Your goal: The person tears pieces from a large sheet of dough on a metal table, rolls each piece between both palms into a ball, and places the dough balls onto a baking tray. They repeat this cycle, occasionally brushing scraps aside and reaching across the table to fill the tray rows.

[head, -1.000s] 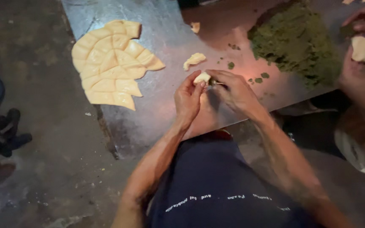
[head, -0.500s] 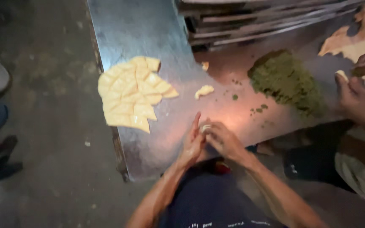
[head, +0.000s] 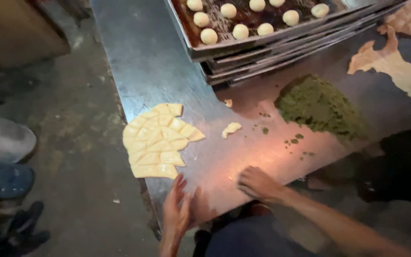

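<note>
Steel table (head: 148,62): brushed metal, dull sheen, reddish glow near front edge. Left hand (head: 176,209) at that edge, fingers straight, open, holding nothing, just below cut dough sheet (head: 158,140), which is pale yellow, flat, scored into triangles. Right hand (head: 259,183) knuckles-up on table, fingers curled; blurred, contents cannot tell. Small dough scrap (head: 231,128) right of sheet. Crumbly green filling heap (head: 319,105) further right. Stacked trays (head: 262,40) behind, round dough balls (head: 209,35) on top.

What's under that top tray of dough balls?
The top tray with dough balls sits on a stack of more trays. Only their edges show; anything on them is covered.
</note>
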A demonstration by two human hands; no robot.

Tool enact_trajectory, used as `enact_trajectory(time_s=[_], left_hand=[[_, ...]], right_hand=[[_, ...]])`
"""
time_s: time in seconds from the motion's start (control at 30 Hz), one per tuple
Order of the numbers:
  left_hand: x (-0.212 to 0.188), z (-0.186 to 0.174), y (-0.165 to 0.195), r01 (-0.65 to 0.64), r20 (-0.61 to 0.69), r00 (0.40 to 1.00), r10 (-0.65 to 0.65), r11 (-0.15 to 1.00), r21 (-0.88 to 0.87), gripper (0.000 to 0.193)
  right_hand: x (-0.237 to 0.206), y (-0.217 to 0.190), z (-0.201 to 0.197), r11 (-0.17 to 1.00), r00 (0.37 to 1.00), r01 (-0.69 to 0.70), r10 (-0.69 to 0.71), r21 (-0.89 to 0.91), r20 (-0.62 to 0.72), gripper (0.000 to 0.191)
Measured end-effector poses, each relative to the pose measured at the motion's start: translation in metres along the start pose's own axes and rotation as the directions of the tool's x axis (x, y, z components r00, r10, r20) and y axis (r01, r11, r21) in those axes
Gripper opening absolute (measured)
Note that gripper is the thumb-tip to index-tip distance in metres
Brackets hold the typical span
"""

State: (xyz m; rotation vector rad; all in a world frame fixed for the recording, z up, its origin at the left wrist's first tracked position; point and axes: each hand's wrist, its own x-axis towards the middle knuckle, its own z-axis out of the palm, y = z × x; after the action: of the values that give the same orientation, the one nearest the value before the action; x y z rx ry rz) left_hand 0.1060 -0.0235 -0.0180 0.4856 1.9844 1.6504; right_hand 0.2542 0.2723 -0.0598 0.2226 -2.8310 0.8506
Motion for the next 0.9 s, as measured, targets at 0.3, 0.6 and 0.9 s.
enact_trajectory(time_s=[0.3,0.6,0.9], left_hand=[[0.004,0.021,0.028,-0.122,0.035,0.992,0.118,0.977,0.172,0.049],[0.027,0.031,0.017,-0.112,-0.037,0.99,0.134,0.93,0.35,0.043],[0.056,0.08,0.034,-0.351,-0.07,0.849,0.524,0.657,0.667,0.024]], right_hand=[[0.038,-0.035,-0.003,0.992,0.977,-0.063,0.084,0.113,-0.196,0.014],[0.039,-0.004,-0.039,0.987,0.959,-0.156,0.158,0.027,-0.237,0.01],[-0.051,0.001,-0.036,0.977,0.999,0.04,-0.038,0.208,-0.015,0.023]])
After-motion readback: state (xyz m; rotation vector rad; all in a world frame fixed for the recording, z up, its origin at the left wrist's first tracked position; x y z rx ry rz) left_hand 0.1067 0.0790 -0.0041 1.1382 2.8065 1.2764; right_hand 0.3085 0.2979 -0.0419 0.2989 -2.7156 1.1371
